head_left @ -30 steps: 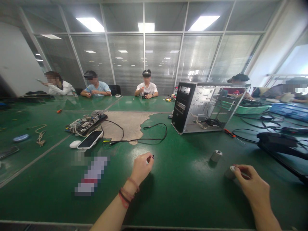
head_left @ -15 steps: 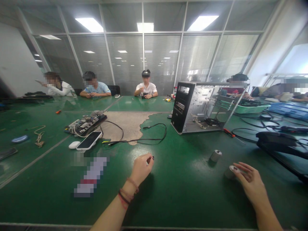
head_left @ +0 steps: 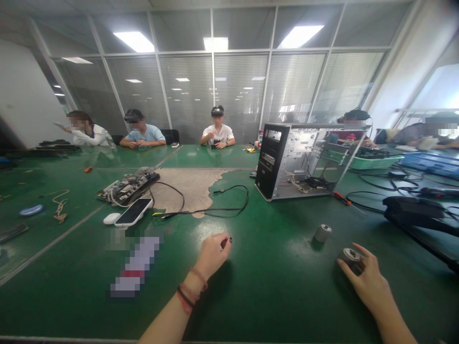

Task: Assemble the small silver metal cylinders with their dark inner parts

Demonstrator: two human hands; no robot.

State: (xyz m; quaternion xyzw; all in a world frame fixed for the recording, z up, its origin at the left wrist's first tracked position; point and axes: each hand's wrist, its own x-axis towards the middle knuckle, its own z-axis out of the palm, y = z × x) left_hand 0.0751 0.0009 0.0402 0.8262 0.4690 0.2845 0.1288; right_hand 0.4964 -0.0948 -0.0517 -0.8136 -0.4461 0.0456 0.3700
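Note:
My left hand (head_left: 214, 253) is closed in a pinch above the green table (head_left: 265, 296). A tiny dark piece (head_left: 230, 240) shows at its fingertips, too small to name. Further right, my right hand (head_left: 371, 277) is around a metal cylinder (head_left: 351, 257) that looks like a small motor; the thumb is at its near side and the fingers curl round its right. Its round top faces up, with a dark part in the middle, and my fingers hide some of its side. A second metal cylinder (head_left: 323, 233) of similar look stands upright a little behind it.
An opened computer case (head_left: 270, 162) stands beyond the cylinders, with a screwdriver (head_left: 344, 199) at its right. A circuit board (head_left: 129, 184), a phone (head_left: 134, 211) and a black cable (head_left: 215, 209) lie left of it. Several people sit round the table.
My right hand has come down round the nearer metal cylinder, the thumb now lower at its near side. My left hand has barely moved and is still pinched.

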